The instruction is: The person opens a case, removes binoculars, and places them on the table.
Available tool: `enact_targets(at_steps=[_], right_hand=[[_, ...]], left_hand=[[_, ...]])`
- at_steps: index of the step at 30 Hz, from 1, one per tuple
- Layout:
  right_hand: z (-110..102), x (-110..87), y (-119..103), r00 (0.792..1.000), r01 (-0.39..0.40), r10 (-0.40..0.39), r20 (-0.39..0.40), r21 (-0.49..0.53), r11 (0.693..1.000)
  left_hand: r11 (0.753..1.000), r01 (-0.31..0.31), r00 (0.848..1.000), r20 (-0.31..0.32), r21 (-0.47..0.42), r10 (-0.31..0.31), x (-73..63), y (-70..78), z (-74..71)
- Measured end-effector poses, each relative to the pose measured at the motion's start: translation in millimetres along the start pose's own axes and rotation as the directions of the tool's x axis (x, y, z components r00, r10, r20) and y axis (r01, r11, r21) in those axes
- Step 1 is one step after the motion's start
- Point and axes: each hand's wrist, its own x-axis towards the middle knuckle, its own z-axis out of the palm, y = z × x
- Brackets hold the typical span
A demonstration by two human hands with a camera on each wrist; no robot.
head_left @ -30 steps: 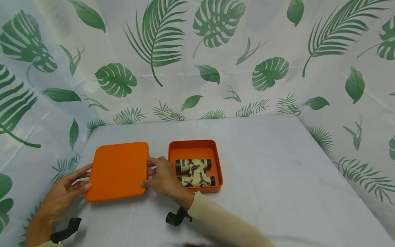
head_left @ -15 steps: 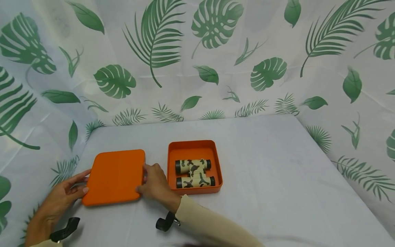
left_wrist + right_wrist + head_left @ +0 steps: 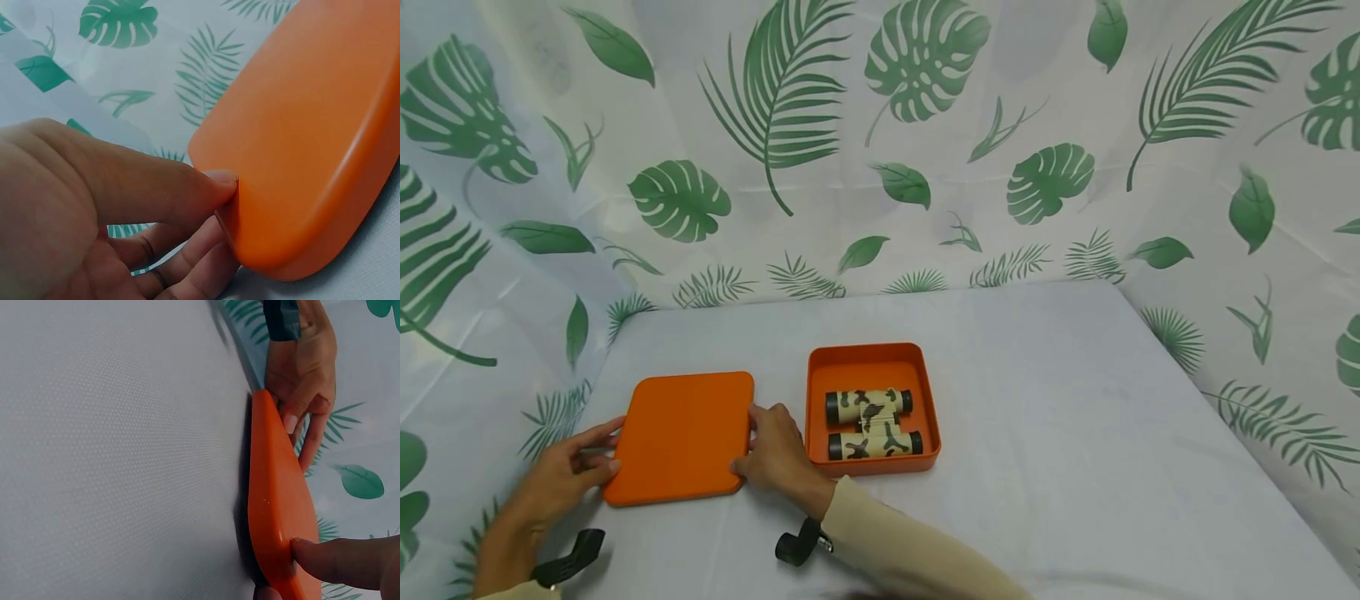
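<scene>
A flat orange lid with rounded corners lies level at the left of the table, its underside close to the white cloth. My left hand holds its left edge; in the left wrist view the thumb presses the rim and the other fingers curl below. At the right edge my right hand grips it, thumb on the rim and a fingertip low beside the cloth. Just right of that hand stands an open orange box, with camouflage binoculars lying in its front part.
The white-covered table extends to the right of the box. A leaf-printed curtain hangs behind it and along both sides. Black wrist mounts stick out below the hands.
Both hands have lowered the lid toward the table, and it has shifted slightly left and nearer, away from the box. The box and binoculars have stayed in place.
</scene>
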Motion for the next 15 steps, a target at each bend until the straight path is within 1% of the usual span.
enact_targets(at_steps=[3,4,9,15], right_hand=[[-0.3,0.1,-1.0,1.0,0.0,0.0,-0.003,-0.019,1.0],[-0.4,0.4,-1.0,1.0,0.002,-0.002,-0.004,-0.024,1.0],[-0.2,1.4,-0.1,1.0,0.014,-0.014,-0.006,-0.043,0.999],[2.5,1.6,1.0,1.0,0.025,-0.026,-0.008,-0.072,0.997]], left_hand=[[0.999,-0.032,0.999,-0.016,0.028,0.033,-0.3,0.8,2.0],[0.999,-0.032,0.999,-0.016,0.036,0.032,-0.1,1.3,2.4],[0.999,0.011,1.0,-0.003,0.04,-0.011,3.5,3.1,3.4],[0.996,0.079,0.997,-0.003,0.047,-0.079,5.7,3.2,5.4]])
